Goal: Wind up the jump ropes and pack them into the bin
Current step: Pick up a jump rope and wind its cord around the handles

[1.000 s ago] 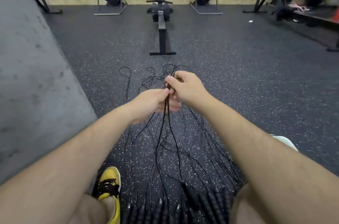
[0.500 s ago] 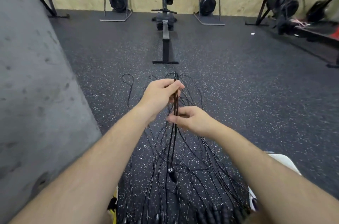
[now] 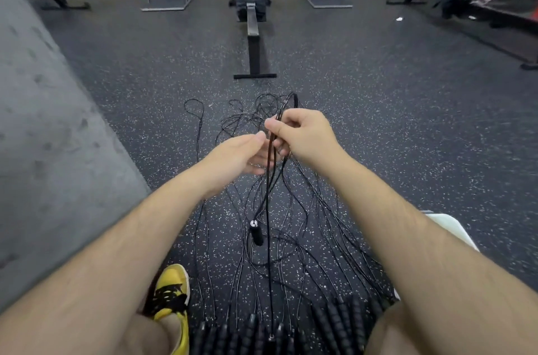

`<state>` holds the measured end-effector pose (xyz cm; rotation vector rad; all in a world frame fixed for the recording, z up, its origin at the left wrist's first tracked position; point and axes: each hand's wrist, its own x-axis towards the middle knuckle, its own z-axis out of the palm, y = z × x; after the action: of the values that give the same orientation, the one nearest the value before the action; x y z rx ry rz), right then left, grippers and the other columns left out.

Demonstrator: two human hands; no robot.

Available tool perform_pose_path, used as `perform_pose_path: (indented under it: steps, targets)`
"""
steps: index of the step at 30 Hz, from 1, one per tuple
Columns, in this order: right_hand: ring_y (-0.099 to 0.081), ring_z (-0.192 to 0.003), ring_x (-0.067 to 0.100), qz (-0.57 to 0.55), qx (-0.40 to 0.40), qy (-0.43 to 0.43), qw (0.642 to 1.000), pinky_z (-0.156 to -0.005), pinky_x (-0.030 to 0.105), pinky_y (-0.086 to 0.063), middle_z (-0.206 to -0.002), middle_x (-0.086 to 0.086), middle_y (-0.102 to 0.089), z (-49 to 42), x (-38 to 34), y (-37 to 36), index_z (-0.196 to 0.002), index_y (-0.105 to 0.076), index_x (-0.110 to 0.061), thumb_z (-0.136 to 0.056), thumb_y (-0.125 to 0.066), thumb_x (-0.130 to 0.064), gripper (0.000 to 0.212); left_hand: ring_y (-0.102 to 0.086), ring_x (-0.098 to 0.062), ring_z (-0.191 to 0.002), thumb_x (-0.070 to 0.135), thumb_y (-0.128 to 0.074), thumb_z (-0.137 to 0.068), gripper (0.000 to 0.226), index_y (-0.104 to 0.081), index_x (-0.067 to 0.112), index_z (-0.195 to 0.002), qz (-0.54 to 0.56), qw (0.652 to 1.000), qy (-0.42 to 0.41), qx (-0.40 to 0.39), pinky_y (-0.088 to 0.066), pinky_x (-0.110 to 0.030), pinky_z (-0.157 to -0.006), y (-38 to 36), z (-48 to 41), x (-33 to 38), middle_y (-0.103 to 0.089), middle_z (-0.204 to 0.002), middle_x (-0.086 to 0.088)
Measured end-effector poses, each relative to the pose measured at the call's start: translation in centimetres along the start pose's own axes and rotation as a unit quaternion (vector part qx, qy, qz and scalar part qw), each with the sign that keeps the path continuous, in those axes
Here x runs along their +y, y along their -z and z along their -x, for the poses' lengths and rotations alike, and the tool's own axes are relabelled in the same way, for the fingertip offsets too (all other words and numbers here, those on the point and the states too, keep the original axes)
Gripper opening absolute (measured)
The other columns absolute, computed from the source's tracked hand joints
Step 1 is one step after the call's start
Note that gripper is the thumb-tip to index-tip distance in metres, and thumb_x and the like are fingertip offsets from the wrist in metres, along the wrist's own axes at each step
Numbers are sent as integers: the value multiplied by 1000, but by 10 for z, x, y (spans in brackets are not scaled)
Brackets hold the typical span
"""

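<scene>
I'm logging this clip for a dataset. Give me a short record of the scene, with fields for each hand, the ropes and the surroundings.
right hand: grips a folded black rope, its loop sticking out beyond the fist
left hand: open, fingers straight, beside the hanging strands
held rope: hangs down, one handle dangling
other ropes: spread on the floor, handles lined up near the legs
bin: not clearly seen
surroundings: yellow shoe, rowing machine

Ropes [image 3: 256, 234] lie before rower [image 3: 252, 34]; bin [image 3: 449, 228] perhaps right.
</scene>
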<state>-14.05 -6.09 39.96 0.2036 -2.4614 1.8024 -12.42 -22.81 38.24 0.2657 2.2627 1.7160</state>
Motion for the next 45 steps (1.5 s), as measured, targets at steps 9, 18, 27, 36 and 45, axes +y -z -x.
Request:
perform_pose_path:
  steps: [9,18,27,36,45]
  targets:
    - [-60,-58,13,-43,-8,-15,999,-55,30,-49,-71,1,-67,-10,5,-3,-86,-67,-4,-101,-56,-21,25,-72,-15,-78,13,-61,-100,17,-69,6,-88,-119,985,-61,111,-56,-16,-69,-8,-5,3,-74,-85,-5]
    - [-54,-63,14,139,-147,-18,979,-66,31,-48,-70,-3,-62,4,15,-19,-91,-71,-8,-92,-70,-24,15,-62,-17,-69,21,-65,-97,15,-77,12,-91,-56,976,-113,179,-58,-42,-79,9,-17,22,-75,-92,-13]
    - [-51,-59,18,123,-50,30,991,-57,30,-37,-60,-1,-51,-15,3,-34,-64,-57,-20,-95,-64,-22,31,-70,-14,-104,24,-44,-108,25,-65,21,-120,-17,991,-45,127,-55,-38,-94,26,-10,-4,-72,-114,3]
    - [-59,-60,4,40,-21,33,998,-68,32,-57,-82,-3,-72,-22,7,-17,-99,-74,-10,-99,-58,-13,15,-70,-8,-80,17,-65,-99,12,-73,21,-92,-48,995,-35,74,-58,-31,-82,17,-22,-19,-77,-88,4]
    - [-60,-64,13,52,-12,30,998,-59,24,-53,-83,0,-70,-17,4,6,-108,-73,-13,-100,-56,-13,18,-69,-19,-96,13,-67,-96,8,-72,9,-101,75,997,5,30,-55,-35,-83,0,-33,-11,-76,-106,-11]
